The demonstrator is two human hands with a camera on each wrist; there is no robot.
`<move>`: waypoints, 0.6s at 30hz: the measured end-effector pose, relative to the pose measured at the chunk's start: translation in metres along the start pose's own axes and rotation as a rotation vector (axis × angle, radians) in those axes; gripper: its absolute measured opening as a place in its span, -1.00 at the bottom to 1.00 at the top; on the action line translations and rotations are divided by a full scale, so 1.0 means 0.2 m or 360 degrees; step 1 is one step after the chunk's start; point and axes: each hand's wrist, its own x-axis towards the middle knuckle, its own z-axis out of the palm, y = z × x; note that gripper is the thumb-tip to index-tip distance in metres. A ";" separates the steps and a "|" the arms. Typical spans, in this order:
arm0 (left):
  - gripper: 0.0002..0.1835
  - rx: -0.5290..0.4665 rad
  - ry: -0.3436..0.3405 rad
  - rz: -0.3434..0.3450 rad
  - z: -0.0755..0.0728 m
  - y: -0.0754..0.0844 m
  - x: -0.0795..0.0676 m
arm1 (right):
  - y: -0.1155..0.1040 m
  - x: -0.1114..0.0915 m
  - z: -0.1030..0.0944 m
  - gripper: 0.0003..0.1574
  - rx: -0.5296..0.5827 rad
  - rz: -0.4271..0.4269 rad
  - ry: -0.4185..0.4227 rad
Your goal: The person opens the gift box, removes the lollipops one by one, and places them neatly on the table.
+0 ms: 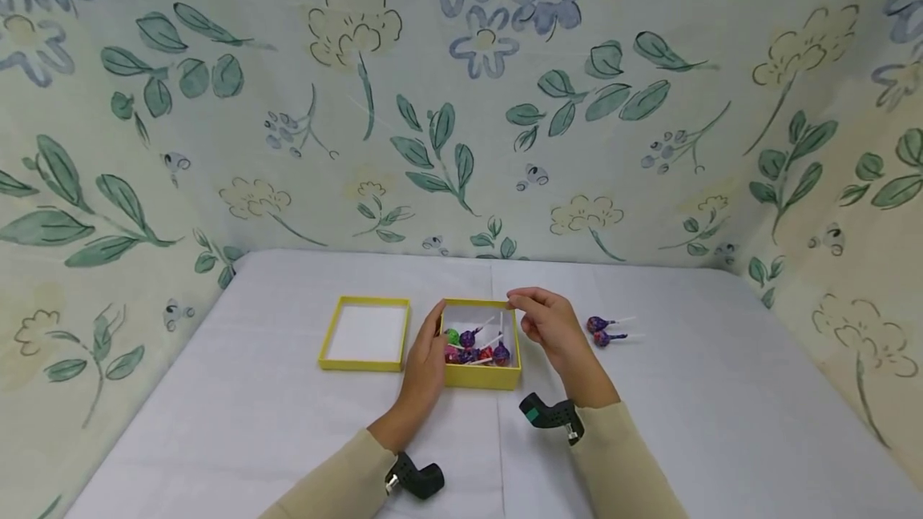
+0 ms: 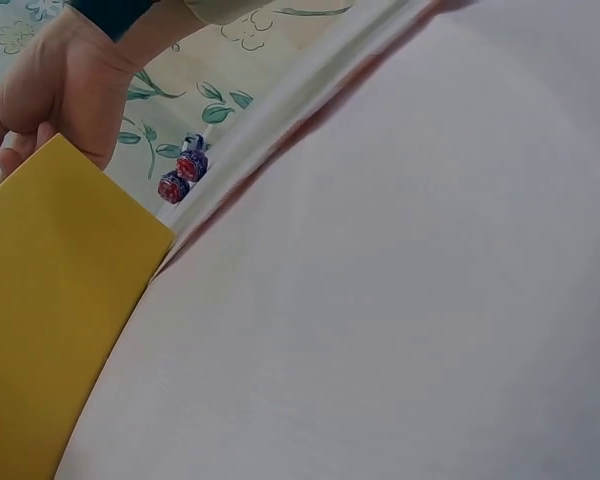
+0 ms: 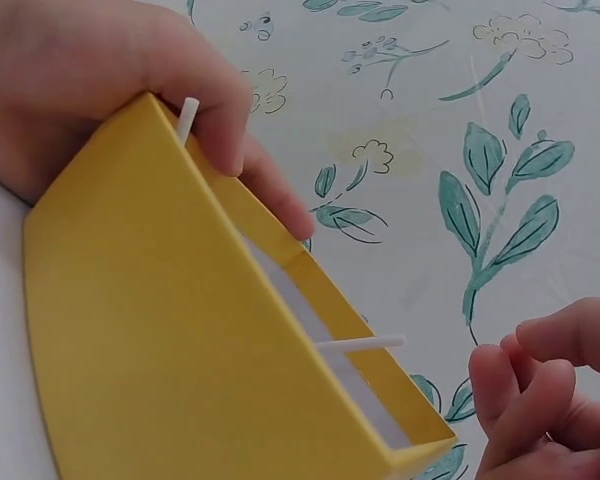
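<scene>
A yellow box (image 1: 481, 377) with a pale inside stands uncovered on the table. Several wrapped lollipops (image 1: 467, 339) lie in it, green, pink, red and purple. My left hand (image 1: 427, 359) grips its left side; in the right wrist view the thumb (image 3: 220, 130) bends over the rim. Two white lollipop sticks, one nearer the right corner (image 3: 365, 343), poke up above the rim there. Close by the far right corner, my right hand (image 1: 551, 325) has loosely bent fingers. Nothing shows between its fingertips, which are apart from the box in the right wrist view.
Left of the box lies a yellow-rimmed lid (image 1: 323, 335), its white inside facing up. Two purple-wrapped lollipops (image 1: 600, 331) lie right of my right hand. A white cloth covers the table (image 1: 252, 423); floral fabric (image 1: 461, 102) hangs behind it and at both sides.
</scene>
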 end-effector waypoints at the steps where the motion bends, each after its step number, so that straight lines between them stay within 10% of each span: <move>1: -0.44 0.0006 0.0002 -0.0005 0.00 0.00 0.00 | 0.00 0.00 0.01 -0.62 -0.0017 -0.0005 0.0004; 18: -0.45 0.0018 -0.0022 -0.0045 -0.01 0.02 -0.01 | 0.04 0.00 0.03 -0.72 -0.0351 -0.0025 -0.0052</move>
